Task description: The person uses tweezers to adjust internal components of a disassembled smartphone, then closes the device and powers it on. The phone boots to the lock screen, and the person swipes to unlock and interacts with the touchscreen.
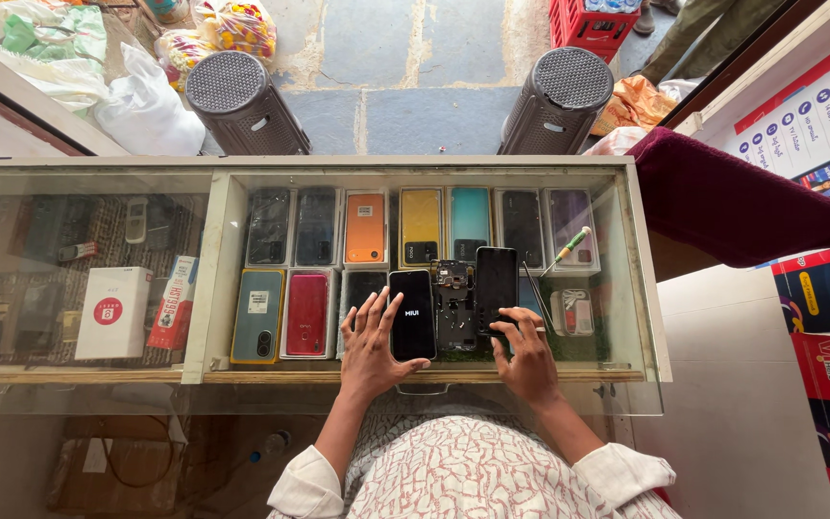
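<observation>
My left hand (pixel 370 348) holds a black smartphone (pixel 411 314) upright on the glass counter top (pixel 194 394); its screen is lit with a small white logo. My right hand (pixel 526 354) rests its fingertips on the lower end of a second black phone part (pixel 496 284), a dark screen or back panel lying flat. Between the two lies an opened phone body (pixel 454 306) with its circuit board showing. A green-handled screwdriver (pixel 569 246) and thin tweezers (pixel 536 293) lie just right of the parts.
Under the glass, several phone cases in orange (pixel 365 228), yellow (pixel 421 226), teal and red are laid in rows; white and red boxes (pixel 113 312) sit at left. Two dark perforated stools (pixel 242 101) stand beyond the counter. A maroon cloth (pixel 732 197) lies at right.
</observation>
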